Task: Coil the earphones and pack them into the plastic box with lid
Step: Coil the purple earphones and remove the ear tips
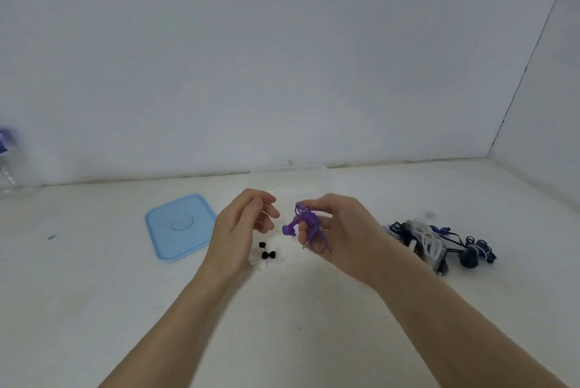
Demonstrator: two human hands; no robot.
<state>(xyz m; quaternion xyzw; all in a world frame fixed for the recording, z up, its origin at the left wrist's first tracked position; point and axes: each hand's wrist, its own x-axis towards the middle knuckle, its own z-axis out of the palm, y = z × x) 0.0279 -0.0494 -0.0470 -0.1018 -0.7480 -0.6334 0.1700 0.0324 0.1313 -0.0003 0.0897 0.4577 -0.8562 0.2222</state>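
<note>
My right hand (337, 230) grips a coiled bundle of purple earphones (306, 226) above the clear plastic box (288, 174), whose walls are barely visible. My left hand (241, 227) hovers just left of the bundle with fingers loosely curled and holds nothing. Under the hands, white earphones with black tips (266, 254) lie apparently inside the box. The light blue lid (180, 226) lies flat on the table to the left.
A tangled pile of dark blue, black and white earphones (439, 241) lies on the white table (94, 309) to the right. A clear plastic bottle (9, 168) stands at the far left edge. White walls close off the back and right side.
</note>
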